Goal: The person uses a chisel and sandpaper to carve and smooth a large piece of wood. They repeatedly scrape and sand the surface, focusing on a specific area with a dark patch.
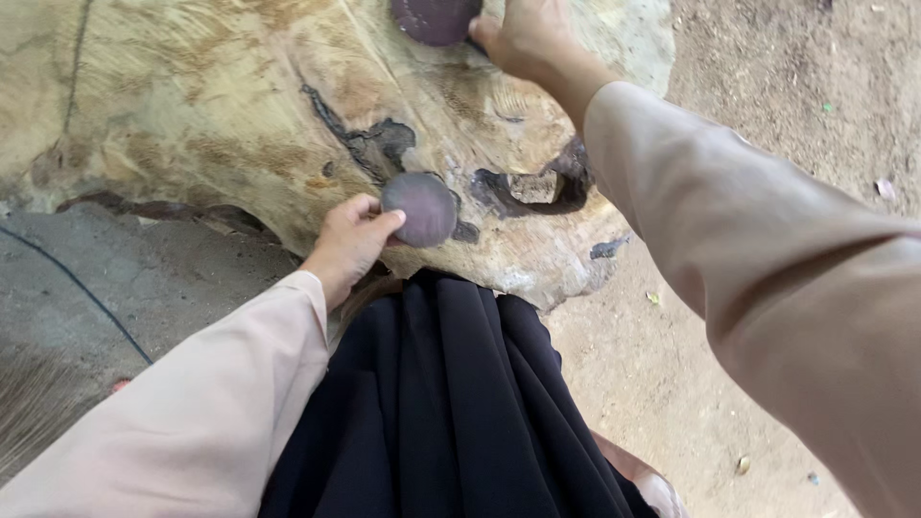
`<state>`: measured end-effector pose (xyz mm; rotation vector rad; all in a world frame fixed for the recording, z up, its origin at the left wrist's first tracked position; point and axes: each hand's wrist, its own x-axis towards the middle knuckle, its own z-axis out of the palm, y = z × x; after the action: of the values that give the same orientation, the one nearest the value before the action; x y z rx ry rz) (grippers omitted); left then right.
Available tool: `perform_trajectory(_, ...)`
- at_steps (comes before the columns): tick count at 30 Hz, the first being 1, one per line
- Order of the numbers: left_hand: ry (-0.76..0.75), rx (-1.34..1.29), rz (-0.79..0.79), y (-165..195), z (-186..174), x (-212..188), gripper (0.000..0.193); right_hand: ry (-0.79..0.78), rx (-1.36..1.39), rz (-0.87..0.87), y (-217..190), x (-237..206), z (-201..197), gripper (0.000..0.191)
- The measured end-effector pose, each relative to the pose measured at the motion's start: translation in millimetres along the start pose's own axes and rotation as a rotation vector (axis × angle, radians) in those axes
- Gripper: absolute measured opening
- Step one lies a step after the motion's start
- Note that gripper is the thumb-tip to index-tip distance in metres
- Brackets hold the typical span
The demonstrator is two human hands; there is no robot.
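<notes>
1. A round dark disc [419, 208], dull purple-grey, lay flat against the surface of a big pale wood slab [221, 105], just at the fingertips of the left hand [350, 245].
2. The left hand grasped this disc at its edge, the thumb and fingers closed on the near side of it.
3. A second round disc [436, 19] of the same colour was farther away, at the top edge of the view, just to the left of the right hand [528, 38].
4. The right hand was stretched out and touched the second disc; I cannot tell if it gripped it, because the fingers were partly cut by the frame.
5. Between the two hands, the slab had dark cracks [369, 139] and a dark hole [532, 187].
6. Below the left hand hung a black cloth [441, 403], and both arms wore beige sleeves [767, 259].
7. To the right of the right arm was a sandy ground [767, 86]; left of the left arm, a grey floor [125, 278] with a thin cable [82, 286].
</notes>
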<state>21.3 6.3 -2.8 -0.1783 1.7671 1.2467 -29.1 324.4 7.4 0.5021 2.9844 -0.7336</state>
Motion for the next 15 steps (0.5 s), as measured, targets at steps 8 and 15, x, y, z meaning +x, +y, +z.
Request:
perform_trajectory(8, 0.081, 0.098, -0.036, -7, -1, -20, 0.027, 0.056, -0.218, -0.290, -7, 13, 19, 0.029)
perform_trajectory(15, 0.135, 0.184, 0.004, 0, 3, -20, 0.030, -0.181, -0.251, 0.095, -5, 6, -14, 0.032)
